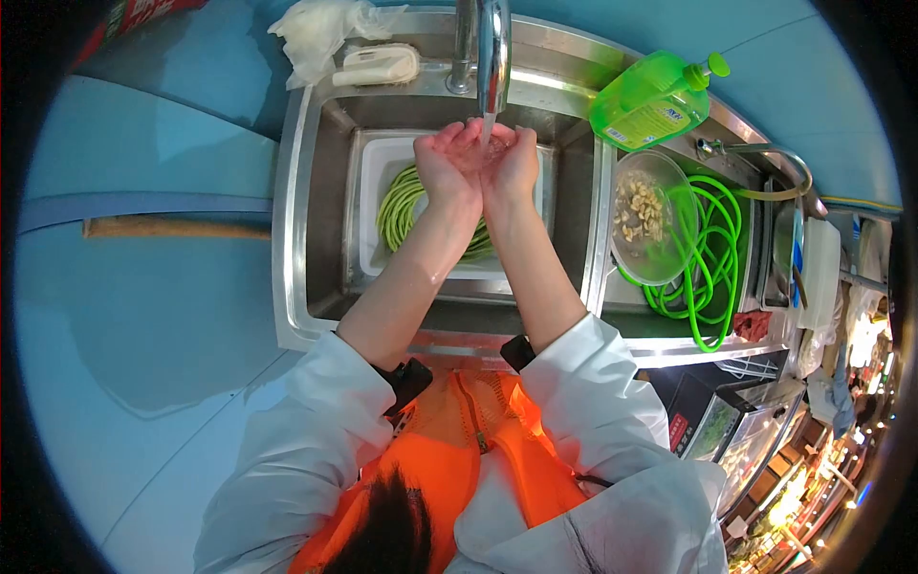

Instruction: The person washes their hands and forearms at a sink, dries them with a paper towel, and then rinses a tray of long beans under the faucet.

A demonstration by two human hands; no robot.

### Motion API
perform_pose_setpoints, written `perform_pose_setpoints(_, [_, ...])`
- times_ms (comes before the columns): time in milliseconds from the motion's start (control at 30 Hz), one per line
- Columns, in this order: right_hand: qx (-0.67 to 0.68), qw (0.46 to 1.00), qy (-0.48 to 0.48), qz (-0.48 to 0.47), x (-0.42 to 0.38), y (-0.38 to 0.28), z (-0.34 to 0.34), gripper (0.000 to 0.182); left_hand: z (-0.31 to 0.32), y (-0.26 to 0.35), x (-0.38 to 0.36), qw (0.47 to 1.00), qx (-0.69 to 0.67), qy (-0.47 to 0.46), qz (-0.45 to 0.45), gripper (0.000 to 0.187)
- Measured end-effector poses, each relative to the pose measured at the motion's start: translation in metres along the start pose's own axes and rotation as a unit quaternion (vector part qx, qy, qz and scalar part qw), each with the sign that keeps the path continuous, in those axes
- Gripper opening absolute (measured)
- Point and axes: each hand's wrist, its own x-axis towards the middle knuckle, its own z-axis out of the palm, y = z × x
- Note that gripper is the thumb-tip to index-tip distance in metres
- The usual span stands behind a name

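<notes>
My left hand (444,165) and my right hand (514,165) are cupped side by side, palms up, under the faucet (494,57). Water (487,129) runs from the spout into the palms, where some has pooled. Both hands are open, with slightly curled fingers and no solid object in them. Below them, a white basin (374,172) sits in the left sink bowl (330,210). Coiled long green beans (397,210) lie in the basin, partly hidden by my forearms.
On the sink's right ledge is a green pump bottle (650,103). The right bowl holds a clear bowl (626,263) of pale pieces and a bright green hose (722,287). A white brush (378,65) and a plastic bag (320,33) lie at back left, a wooden handle (172,228) farther left.
</notes>
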Motion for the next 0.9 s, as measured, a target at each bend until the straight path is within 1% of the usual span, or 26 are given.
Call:
perform_pose_setpoints(67, [-0.004, 0.999, 0.041, -0.007, -0.005, -0.001, 0.003, 0.045, -0.007, -0.004, 0.011, 1.0, 0.012, 0.012, 0.008, 0.029])
perform_pose_setpoints(167, [0.006, 0.997, 0.05, -0.054, 0.013, -0.01, 0.023, 0.047, 0.011, -0.011, 0.052, 1.0, 0.017, -0.013, -0.022, 0.037])
perform_pose_setpoints(233, [-0.012, 0.998, -0.002, -0.055, 0.027, -0.029, 0.05, 0.05, 0.058, 0.002, 0.033, 0.978, 0.158, -0.121, -0.065, 0.044])
perform_pose_setpoints(333, [-0.06, 0.996, 0.064, -0.016, 0.066, -0.035, 0.049, 0.043, 0.066, -0.002, 0.063, 0.96, 0.239, -0.129, -0.073, 0.051])
perform_pose_setpoints(433, [-0.049, 0.996, 0.071, 0.032, 0.059, -0.023, 0.026, 0.044, 0.033, -0.014, 0.086, 0.976, 0.207, -0.052, -0.045, 0.053])
perform_pose_setpoints(467, [-0.034, 0.995, 0.092, 0.011, 0.056, -0.016, 0.02, 0.046, 0.036, -0.011, 0.063, 0.983, 0.168, 0.021, -0.077, 0.051])
perform_pose_setpoints(533, [-0.005, 0.99, 0.137, -0.03, 0.042, -0.003, 0.009, 0.052, 0.006, -0.015, 0.068, 0.993, 0.1, 0.036, -0.057, 0.044])
perform_pose_setpoints(633, [-0.014, 0.998, 0.065, -0.018, 0.007, -0.01, 0.017, 0.05, -0.019, -0.012, 0.061, 0.998, 0.018, 0.05, -0.043, 0.039])
perform_pose_setpoints(667, [-0.007, 0.999, 0.051, -0.011, 0.002, -0.01, 0.017, 0.043, -0.017, -0.011, 0.055, 0.999, 0.014, 0.04, -0.009, 0.032])
perform_pose_setpoints(767, [-0.044, 0.998, 0.036, -0.006, 0.006, -0.007, 0.012, 0.043, -0.015, -0.005, 0.042, 0.997, -0.033, 0.072, 0.009, 0.027])
perform_pose_setpoints(867, [-0.038, 0.999, 0.021, 0.001, 0.006, -0.007, 0.012, 0.043, -0.019, 0.0, 0.037, 0.998, -0.059, -0.005, -0.004, 0.025])
perform_pose_setpoints(900, [-0.036, 0.999, 0.021, 0.005, 0.005, -0.007, 0.013, 0.043, -0.018, 0.0, 0.035, 0.998, -0.055, -0.005, -0.003, 0.025])
